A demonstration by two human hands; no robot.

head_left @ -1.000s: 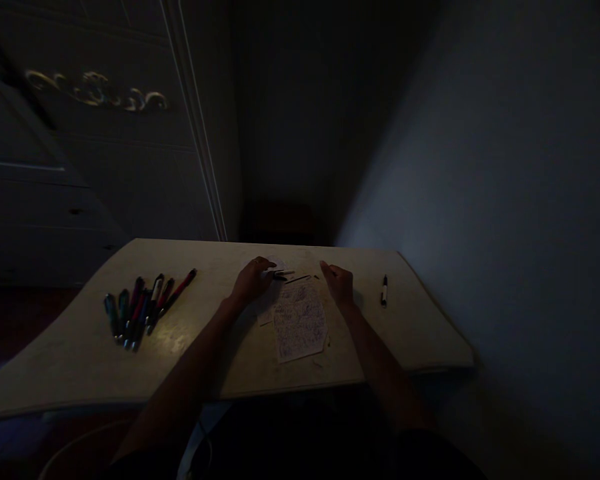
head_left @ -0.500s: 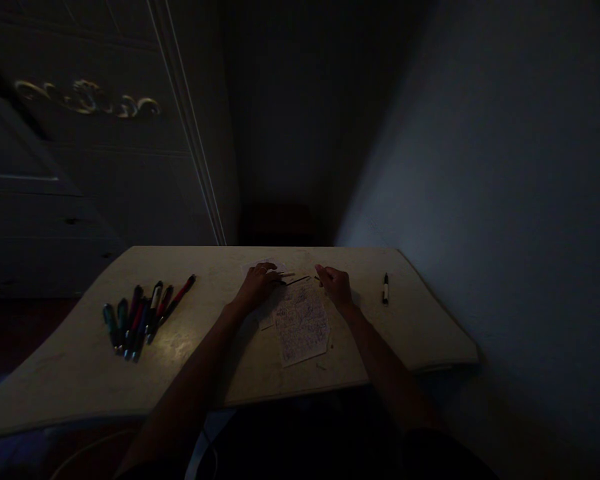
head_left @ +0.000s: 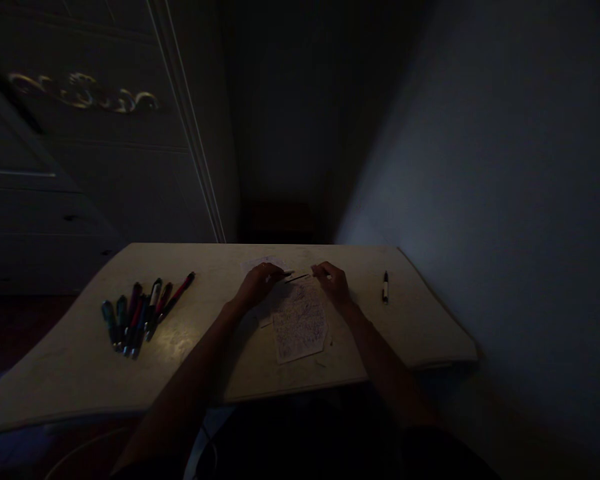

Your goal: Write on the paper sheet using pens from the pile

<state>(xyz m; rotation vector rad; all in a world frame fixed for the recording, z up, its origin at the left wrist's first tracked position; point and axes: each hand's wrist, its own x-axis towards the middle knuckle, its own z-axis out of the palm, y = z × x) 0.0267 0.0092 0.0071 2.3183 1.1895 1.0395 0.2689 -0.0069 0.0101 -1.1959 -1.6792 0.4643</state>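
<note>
My left hand (head_left: 261, 283) is closed over the far end of the papers, its fingers pinching a slim pen part (head_left: 288, 273) that points right. Just below that part lies a thin dark rod (head_left: 297, 278), like a pen refill, between my two hands. On the right, my right hand (head_left: 332, 281) has thumb and fingers pressed together around something too small and dark to name. Beneath and in front of both hands is a scribble-covered sheet of paper (head_left: 300, 327). Another written sheet (head_left: 267, 261) shows partly behind my left hand.
Several pens (head_left: 135, 320) lie in a cluster on the left of the pale table (head_left: 200, 373). One black-and-white pen (head_left: 385, 288) lies alone at the right. A wall (head_left: 505, 200) borders the right side, and a cabinet with ornate trim (head_left: 85, 93) stands at the left.
My left hand has lifted and curled its fingers around the slim pen part. My right hand has turned slightly, bringing its fingertips left and down. The view has shifted a little.
</note>
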